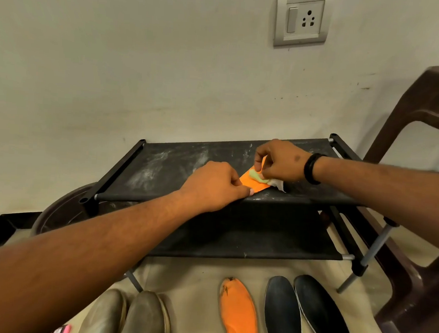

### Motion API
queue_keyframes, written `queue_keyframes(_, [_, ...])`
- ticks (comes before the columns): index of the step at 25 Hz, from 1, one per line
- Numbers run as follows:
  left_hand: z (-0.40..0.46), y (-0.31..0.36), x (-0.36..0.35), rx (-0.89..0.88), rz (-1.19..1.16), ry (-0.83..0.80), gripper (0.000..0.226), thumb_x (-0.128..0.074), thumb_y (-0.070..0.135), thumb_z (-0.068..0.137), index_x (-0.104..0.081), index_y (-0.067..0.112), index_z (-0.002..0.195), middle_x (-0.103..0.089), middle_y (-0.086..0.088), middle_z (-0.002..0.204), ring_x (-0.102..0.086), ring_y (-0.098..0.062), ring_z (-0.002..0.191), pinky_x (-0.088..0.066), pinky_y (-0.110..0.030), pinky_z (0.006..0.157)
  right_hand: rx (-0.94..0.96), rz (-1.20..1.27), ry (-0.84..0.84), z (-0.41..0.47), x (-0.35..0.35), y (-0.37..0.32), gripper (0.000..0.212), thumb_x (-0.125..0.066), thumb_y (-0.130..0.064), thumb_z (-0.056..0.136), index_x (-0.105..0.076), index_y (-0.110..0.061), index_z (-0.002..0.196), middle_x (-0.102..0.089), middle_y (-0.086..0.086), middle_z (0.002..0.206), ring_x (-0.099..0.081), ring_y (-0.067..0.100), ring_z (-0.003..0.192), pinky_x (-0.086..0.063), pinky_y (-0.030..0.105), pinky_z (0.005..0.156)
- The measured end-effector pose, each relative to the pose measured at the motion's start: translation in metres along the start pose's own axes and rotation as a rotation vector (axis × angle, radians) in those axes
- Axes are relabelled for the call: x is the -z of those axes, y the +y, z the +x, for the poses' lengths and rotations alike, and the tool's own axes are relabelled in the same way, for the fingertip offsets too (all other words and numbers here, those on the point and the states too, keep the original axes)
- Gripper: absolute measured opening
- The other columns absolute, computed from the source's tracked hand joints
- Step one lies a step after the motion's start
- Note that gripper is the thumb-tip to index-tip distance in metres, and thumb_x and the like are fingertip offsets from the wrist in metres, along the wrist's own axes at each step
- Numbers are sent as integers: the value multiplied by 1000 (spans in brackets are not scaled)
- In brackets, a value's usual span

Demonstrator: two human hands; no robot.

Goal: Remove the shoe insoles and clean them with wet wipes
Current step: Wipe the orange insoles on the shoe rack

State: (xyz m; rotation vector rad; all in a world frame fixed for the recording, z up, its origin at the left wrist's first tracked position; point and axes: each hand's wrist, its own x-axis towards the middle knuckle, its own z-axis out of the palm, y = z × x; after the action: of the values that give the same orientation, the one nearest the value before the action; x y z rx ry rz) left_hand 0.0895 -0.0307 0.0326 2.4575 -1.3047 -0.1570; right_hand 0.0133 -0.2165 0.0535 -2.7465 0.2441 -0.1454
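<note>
The head view looks down on a black shoe rack (161, 167) set against the wall, with the wet wipes pack (255, 183), an orange packet, lying on its dusty top shelf. The step in hand looks like drawing out a wipe, before any cleaning of the insoles starts. The left hand (217, 187) has its fingers curled, pinching the near corner of the pack and pinning it to the shelf. The right hand (282, 161) has thumb and fingers curled at the pack's opening, where a pale green flap shows, and a white wipe (277, 184) trails out beneath it. On the floor nearer the camera lie 1 orange insole (239, 316) and 2 dark insoles (304, 315) to its right, with 2 olive shoes (124, 318) to the left. Next, I judge, the wipe must come free while the left hand holds the pack down, then go to an insole.
</note>
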Motion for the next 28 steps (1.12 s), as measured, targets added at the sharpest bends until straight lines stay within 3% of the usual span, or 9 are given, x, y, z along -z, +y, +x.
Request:
queue_keyframes(4, [0, 0, -1, 3, -10, -11, 37, -64, 56, 90, -79, 22, 93, -74, 4, 84, -68, -12, 75, -61, -38, 76, -63, -196, 11, 8, -4, 8, 19, -57, 0, 85, -69, -14, 87, -62, -2, 90, -59, 20, 85, -46, 29, 72])
queue_keyframes(9, [0, -2, -1, 0, -17, 5, 37, -65, 56, 89, -79, 22, 91, -74, 4, 83, -68, -12, 73, -61, -38, 75, 53, -533, -11, 1, -13, 1, 18, -54, -27, 89, -66, -14, 87, -57, 6, 98, -52, 26, 95, -46, 37, 74])
queue_keyframes(11, [1, -1, -1, 0, -19, 3, 36, -65, 56, 89, -79, 23, 91, -74, 6, 83, -67, -11, 74, -60, -37, 75, -18, -475, 9, 3, -10, 3, 19, -56, -31, 90, -70, -19, 97, -59, 4, 103, -51, 26, 102, -47, 38, 80])
queue_keyframes(13, [0, -1, -2, -1, -20, -2, 34, -65, 54, 89, -78, 23, 89, -73, 7, 80, -66, -10, 72, -57, -32, 69, -40, -324, -1, 5, -12, 0, 16, -60, -23, 89, -71, -17, 99, -67, 2, 101, -59, 23, 95, -52, 37, 82])
queue_keyframes(16, [-1, -2, -2, -4, -17, -8, 35, -64, 53, 90, -77, 21, 85, -71, 3, 75, -66, -14, 69, -52, -30, 61, -2, -151, -113, 0, -13, -9, 7, -65, -14, 88, -72, -16, 91, -64, -8, 82, -59, 9, 77, -48, 20, 71])
queue_keyframes(20, [1, -1, -5, -14, -18, 40, 37, -64, 53, 91, -77, 20, 81, -68, 2, 69, -61, -13, 62, -46, -29, 55, -134, -281, 36, 9, -6, 7, 12, -63, -19, 86, -71, -21, 94, -69, 1, 99, -64, 22, 89, -55, 38, 82])
queue_keyframes(22, [-1, -4, -8, -18, -25, 63, 35, -64, 51, 91, -73, 23, 72, -61, 2, 58, -53, -12, 53, -36, -26, 51, -108, -228, 62, 7, -15, 0, 16, -64, -17, 85, -73, -16, 99, -71, 6, 102, -65, 23, 90, -55, 35, 81])
queue_keyframes(25, [-1, -12, -13, -52, -77, 99, 35, -64, 52, 89, -77, 23, 74, -58, 2, 53, -48, -10, 47, -33, -27, 48, 11, -121, -42, -3, -21, -13, 16, -67, -15, 86, -76, -13, 99, -73, 1, 96, -63, 12, 81, -50, 21, 73])
queue_keyframes(28, [1, -14, -17, -82, -96, 105, 39, -58, 56, 90, -81, 25, 85, -64, 6, 60, -56, -11, 54, -40, -28, 51, -173, -232, 83, 10, -11, 4, 19, -61, -17, 87, -75, -19, 100, -72, 1, 102, -66, 22, 88, -55, 35, 82])
